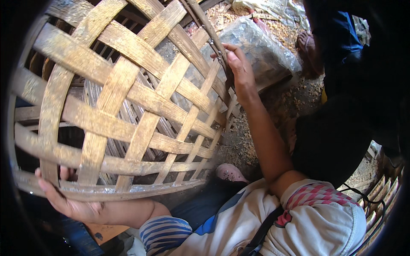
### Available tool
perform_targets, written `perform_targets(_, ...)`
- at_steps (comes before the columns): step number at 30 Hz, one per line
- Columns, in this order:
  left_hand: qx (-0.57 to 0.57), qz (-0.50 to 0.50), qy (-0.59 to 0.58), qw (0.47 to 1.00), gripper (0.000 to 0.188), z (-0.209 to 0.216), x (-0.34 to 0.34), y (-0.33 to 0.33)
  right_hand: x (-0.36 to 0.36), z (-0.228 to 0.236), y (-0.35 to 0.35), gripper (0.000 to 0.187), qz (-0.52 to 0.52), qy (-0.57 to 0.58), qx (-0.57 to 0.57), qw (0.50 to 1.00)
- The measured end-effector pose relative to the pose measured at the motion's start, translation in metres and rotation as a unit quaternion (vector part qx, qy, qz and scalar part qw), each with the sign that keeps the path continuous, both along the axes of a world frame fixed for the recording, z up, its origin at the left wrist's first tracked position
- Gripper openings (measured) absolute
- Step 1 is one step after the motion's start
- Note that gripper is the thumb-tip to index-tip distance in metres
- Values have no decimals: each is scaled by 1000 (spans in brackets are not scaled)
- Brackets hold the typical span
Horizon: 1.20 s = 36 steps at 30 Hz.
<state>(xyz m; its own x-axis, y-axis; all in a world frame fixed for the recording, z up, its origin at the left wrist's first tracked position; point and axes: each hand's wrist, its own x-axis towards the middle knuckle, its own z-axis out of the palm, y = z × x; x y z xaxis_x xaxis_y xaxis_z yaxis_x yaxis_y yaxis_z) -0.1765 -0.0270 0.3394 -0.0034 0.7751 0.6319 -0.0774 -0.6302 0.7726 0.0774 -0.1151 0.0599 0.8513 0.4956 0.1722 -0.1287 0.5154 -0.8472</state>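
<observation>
A large openwork woven bamboo tray [128,91] fills the left half of the view, tilted up in front of me. Its wide flat strips cross in a lattice, worn and crusted with pale residue. My left hand [70,205] grips the rim at the lower left, with fingertips showing through the gaps. At the right edge my right hand [241,70] is closed on the rim, thumb on the near side and fingers partly hidden behind it.
A plastic-wrapped bundle [252,47] lies on the crumb-strewn floor [239,138] beyond my right hand. Another person's foot [309,49] is at the upper right. Slatted wooden pieces [382,192] stand at the lower right, near a dark cable [363,194]. Further slats [117,128] show through the lattice.
</observation>
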Motion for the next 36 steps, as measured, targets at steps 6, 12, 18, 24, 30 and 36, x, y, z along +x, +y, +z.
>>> perform_targets(6, 69, -155, 29, 985, 33, 21, -10, -8, -5, 26, 12, 54, -122, 45, -195, 972)
perform_targets(12, 98, -225, 38, 969, 30, 17, -6, -7, 8, 28, 9, 43, -101, 57, -168, 979)
perform_targets(18, 7, -280, 27, 960, 31, 18, -11, -9, 10, 6, 15, 26, -28, -28, -116, 992)
perform_targets(24, -20, 85, 48, 995, 48, 7, 5, -3, 9, -27, 18, 43, -23, -136, -254, 957)
perform_targets(30, -10, 122, 59, 991, 56, 6, 15, -26, 24, -22, -9, 28, 4, -1, -428, 904)
perform_targets(36, -73, 83, 32, 993, 49, 6, 13, -22, 36, -2, -24, 17, -110, 46, -259, 959)
